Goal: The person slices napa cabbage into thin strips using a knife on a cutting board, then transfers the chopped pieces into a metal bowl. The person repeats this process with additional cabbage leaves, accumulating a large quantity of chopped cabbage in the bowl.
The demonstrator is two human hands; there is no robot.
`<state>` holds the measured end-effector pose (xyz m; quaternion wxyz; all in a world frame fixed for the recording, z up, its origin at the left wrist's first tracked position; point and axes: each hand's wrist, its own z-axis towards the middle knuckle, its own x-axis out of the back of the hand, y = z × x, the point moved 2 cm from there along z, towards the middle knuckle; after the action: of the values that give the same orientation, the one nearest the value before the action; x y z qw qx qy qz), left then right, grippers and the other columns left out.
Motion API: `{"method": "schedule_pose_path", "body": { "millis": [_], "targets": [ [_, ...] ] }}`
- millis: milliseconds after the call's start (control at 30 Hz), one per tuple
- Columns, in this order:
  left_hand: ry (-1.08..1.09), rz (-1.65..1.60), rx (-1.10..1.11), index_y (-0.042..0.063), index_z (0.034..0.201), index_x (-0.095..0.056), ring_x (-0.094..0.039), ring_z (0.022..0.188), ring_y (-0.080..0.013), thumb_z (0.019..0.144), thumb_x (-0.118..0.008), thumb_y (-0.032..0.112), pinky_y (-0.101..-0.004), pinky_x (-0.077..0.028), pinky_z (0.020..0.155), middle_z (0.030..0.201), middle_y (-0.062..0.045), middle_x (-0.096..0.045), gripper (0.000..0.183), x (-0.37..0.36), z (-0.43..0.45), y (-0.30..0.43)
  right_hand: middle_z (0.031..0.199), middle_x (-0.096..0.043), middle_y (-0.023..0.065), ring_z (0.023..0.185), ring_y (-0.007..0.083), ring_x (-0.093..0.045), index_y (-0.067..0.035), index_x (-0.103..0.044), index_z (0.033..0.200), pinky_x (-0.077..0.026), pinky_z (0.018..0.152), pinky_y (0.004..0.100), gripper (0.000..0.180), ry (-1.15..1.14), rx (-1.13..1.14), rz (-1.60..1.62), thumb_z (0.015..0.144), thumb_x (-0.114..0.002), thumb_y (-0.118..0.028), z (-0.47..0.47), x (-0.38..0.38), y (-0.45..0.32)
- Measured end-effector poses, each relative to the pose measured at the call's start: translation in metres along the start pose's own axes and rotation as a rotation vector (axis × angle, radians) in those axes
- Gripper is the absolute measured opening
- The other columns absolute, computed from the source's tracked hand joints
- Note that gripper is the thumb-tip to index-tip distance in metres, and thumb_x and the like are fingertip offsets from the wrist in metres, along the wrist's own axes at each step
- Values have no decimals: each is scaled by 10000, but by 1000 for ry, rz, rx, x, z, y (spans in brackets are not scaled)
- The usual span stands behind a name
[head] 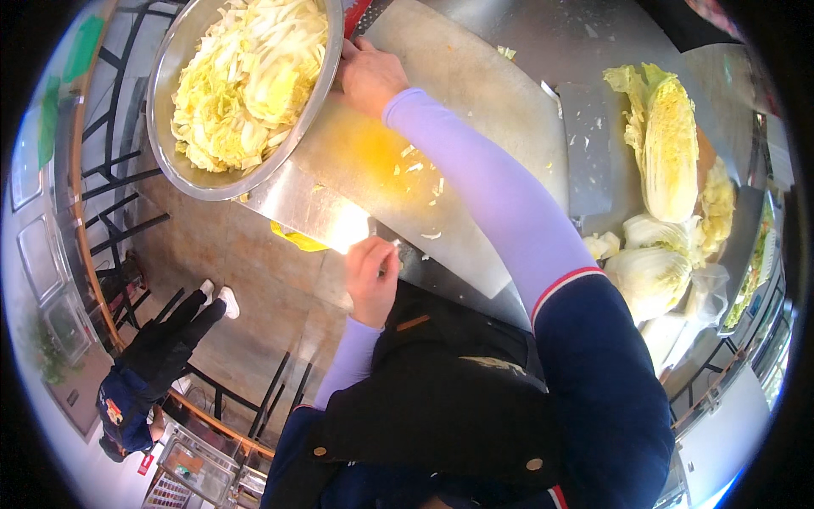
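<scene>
My right hand (372, 73) reaches across to the outer rim of a large stainless steel bowl (164, 149). Its fingertips are hidden by the bowl, so I cannot tell what they hold. Shredded napa cabbage (248, 89) is heaped inside. Near the counter's front edge, my left hand (372, 277) has its fingers curled; a tiny pale bit shows by the fingertips. Between my arms lies a large cutting board (445, 70), stained yellow and dotted with cabbage scraps. A wide cleaver blade (586, 149) rests flat beside the board, scraps stuck to it.
At the right lie a halved napa cabbage (671, 153), another cabbage piece (652, 280) and a clear plastic bag (707, 292). A red object (357, 18) shows behind the bowl. Across the tiled floor (299, 280), another person (152, 356) stands by a metal tray (197, 467).
</scene>
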<state>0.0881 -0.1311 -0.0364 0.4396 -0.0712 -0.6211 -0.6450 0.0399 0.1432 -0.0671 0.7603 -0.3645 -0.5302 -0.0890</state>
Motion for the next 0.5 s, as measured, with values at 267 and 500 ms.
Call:
{"method": "schedule_pose_path", "body": {
  "millis": [267, 500],
  "targets": [
    [330, 138, -224, 50, 942, -628, -613, 837, -241, 723, -738, -98, -329, -513, 707, 958, -82, -656, 286, 52, 96, 3, 1054, -593, 87, 984, 294, -584, -70, -662, 1007, -518, 797, 378, 196, 112, 37, 347, 815, -629, -56, -57, 32, 23],
    [380, 469, -302, 56, 1018, -664, -615, 944, -296, 821, -728, 65, -373, -500, 824, 1064, -118, -655, 208, 113, 216, -14, 1054, -617, 108, 898, 187, -615, -19, -653, 1039, -503, 778, 282, 191, 428, 39, 697, 854, -637, -62, -37, 98, -22]
  ]
}}
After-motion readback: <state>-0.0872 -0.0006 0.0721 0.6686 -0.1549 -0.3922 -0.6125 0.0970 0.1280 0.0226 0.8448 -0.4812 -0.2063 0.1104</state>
